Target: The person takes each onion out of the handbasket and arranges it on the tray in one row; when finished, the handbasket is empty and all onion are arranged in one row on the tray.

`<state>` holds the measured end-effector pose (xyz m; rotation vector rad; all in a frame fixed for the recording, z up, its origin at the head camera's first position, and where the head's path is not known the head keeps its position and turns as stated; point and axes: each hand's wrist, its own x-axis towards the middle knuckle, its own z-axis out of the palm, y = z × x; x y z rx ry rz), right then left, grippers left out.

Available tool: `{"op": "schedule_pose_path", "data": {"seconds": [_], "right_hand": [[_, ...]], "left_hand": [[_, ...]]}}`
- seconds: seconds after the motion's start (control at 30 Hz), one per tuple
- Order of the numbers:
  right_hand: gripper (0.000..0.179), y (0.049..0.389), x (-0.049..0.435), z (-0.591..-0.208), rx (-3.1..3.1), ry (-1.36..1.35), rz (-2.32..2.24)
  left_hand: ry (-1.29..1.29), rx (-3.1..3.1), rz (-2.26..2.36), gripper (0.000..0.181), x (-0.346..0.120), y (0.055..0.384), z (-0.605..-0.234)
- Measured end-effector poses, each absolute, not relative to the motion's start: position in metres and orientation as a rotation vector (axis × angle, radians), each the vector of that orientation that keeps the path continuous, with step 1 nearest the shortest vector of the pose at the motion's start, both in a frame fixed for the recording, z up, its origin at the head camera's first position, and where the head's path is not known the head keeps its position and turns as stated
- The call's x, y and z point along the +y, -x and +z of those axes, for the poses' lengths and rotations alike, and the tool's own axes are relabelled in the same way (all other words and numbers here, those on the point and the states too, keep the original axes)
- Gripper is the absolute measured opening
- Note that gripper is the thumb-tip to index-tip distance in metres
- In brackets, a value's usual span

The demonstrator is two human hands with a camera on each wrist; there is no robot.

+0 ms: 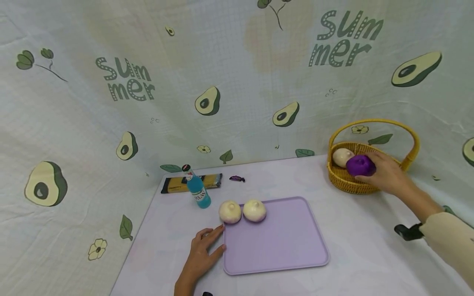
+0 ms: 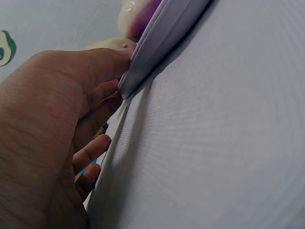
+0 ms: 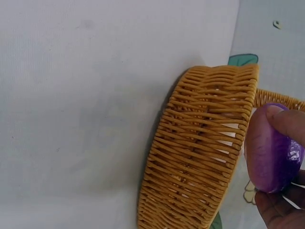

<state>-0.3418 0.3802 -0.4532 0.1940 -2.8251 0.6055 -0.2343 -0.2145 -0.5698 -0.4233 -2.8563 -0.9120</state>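
My right hand (image 1: 385,172) grips a purple-and-white turnip (image 1: 360,165) at the wicker basket (image 1: 353,188). Thumb and fingers lie on opposite sides of this turnip (image 3: 271,150) in the right wrist view, close by the basket's rim. A pale turnip (image 1: 342,157) sits inside the basket, beside the held one. My left hand (image 1: 201,253) rests at the left edge of the lilac tray (image 1: 277,242), its thumb touching the rim in the left wrist view. Two more turnips, one left (image 1: 230,212) and one right (image 1: 254,210), stand side by side at the tray's back left corner.
Behind the tray's left corner stands a blue bottle (image 1: 198,189). A yellow-and-black packet (image 1: 177,185) lies behind it, with a small purple wrapped candy (image 1: 237,178) to the right. The basket's tall handle (image 1: 374,121) arches over it. A printed cloth hangs behind the table.
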Motion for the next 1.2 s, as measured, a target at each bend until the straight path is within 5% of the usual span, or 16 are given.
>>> {"op": "schedule_pose_path", "data": {"seconds": [1.2], "right_hand": [[0.087, 0.332, 0.35, -0.459, -2.693, -0.38, 0.627]], "left_hand": [[0.419, -2.885, -0.905, 0.056, -0.216, 0.236, -0.572]]}}
